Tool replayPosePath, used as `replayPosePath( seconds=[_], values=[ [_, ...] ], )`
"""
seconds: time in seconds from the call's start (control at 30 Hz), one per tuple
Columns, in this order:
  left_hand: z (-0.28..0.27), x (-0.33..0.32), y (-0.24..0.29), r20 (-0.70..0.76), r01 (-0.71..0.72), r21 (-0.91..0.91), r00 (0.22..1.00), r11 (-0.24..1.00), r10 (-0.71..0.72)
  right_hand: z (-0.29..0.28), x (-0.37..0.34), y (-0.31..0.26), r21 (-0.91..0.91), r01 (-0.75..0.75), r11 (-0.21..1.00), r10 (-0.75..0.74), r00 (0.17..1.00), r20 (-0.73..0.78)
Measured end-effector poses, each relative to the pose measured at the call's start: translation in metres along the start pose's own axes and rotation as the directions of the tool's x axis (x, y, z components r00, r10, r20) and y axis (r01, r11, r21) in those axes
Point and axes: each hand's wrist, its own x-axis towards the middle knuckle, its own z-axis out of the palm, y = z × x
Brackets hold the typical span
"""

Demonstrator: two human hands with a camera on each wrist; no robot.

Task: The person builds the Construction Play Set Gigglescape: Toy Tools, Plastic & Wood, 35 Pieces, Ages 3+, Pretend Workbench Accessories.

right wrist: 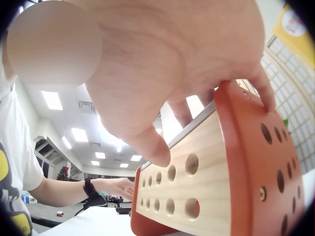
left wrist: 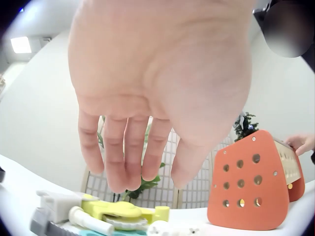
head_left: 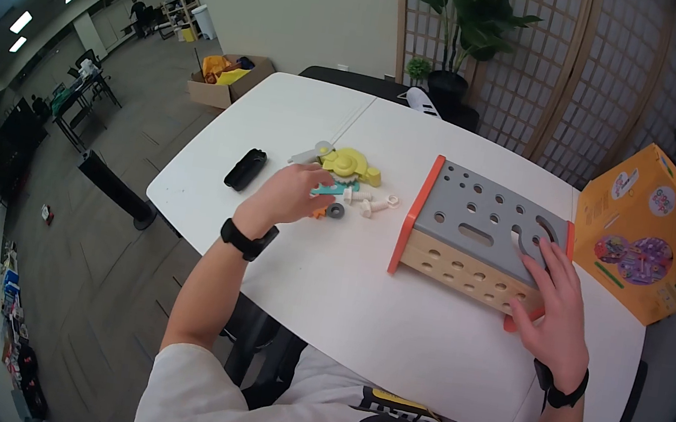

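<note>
A toy workbench (head_left: 486,199) with a grey holed top, wooden sides and orange-red ends stands on the table. My right hand (head_left: 557,315) grips its near right corner, fingers over the top and end panel (right wrist: 275,147), thumb against the wooden side (right wrist: 179,179). My left hand (head_left: 293,192) hovers over loose toy parts, fingers pointing down and nothing held in them. Among these parts are a yellow toy saw (head_left: 349,163) with a toothed disc, a teal piece (head_left: 325,189), cream bolts (head_left: 373,207) and a grey ring (head_left: 335,210). My left hand partly hides an orange piece (head_left: 319,213).
Left of the parts lies a black tray-like case (head_left: 246,170) on the white table (head_left: 325,304). A large orange-yellow box (head_left: 646,233) stands at the right edge, just beyond the workbench. Behind the table are a potted plant (head_left: 457,20) and a lattice screen (head_left: 583,64).
</note>
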Motion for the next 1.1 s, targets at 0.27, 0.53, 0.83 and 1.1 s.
replayPosePath(
  seconds=[0.27,0.53,0.83,1.1],
  values=[
    [0.031,0.027,0.007,0.098,-0.083,0.184,0.993,0.979,0.066,-0.009,-0.001,0.007,0.080,-0.014,0.997,0.018,0.999,-0.049],
    [0.046,0.039,-0.001,0.163,-0.015,0.169,0.986,0.986,-0.013,-0.023,-0.002,0.024,0.143,-0.108,0.984,0.114,0.993,-0.032],
    [0.001,0.037,0.042,-0.236,-0.156,-0.199,0.966,0.967,0.108,-0.015,-0.004,0.029,0.187,-0.123,0.975,0.126,0.992,-0.003],
    [-0.047,0.041,0.130,-0.385,-0.363,-0.315,0.893,0.877,0.231,-0.016,-0.004,0.024,0.185,-0.127,0.975,0.131,0.991,-0.010]
  ],
)
